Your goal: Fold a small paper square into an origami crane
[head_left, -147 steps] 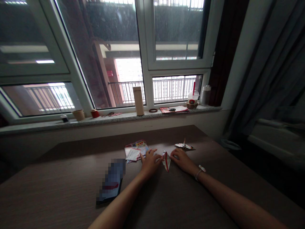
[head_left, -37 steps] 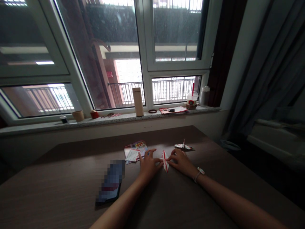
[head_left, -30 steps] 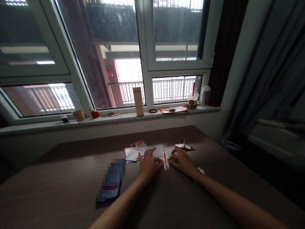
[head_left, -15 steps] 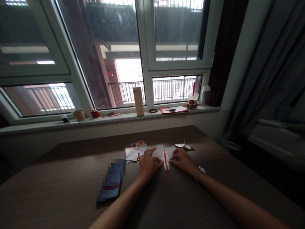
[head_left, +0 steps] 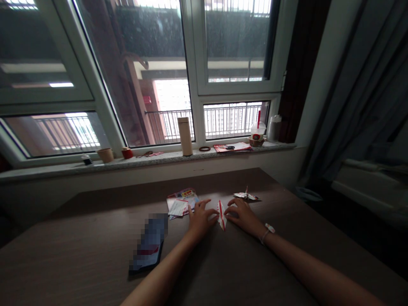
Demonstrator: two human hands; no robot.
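Observation:
A narrow diamond of folded paper (head_left: pixel 222 216), white with a red stripe down its middle, lies on the table between my hands. The thumb and index finger of my left hand (head_left: pixel 200 219) pinch its left edge, while the other fingers are raised. On the opposite side, my right hand (head_left: pixel 245 216) has its thumb and index finger at the right edge, with the fingers curled. A finished paper crane (head_left: pixel 246 195) stands just beyond my right hand. Left of my left hand is a small pile of printed paper sheets (head_left: pixel 178 207).
A phone (head_left: pixel 149 246), partly blurred out, lies left of my left forearm on the brown table (head_left: pixel 95 238). The windowsill (head_left: pixel 153 160) holds a beige flask (head_left: pixel 185 137), a drink cup with a red straw (head_left: pixel 257 131), scissors (head_left: pixel 230 147) on papers and small containers.
The fingers of my right hand have shifted slightly up and left along the paper's edge. My left hand has barely moved, and the folded paper stays in place.

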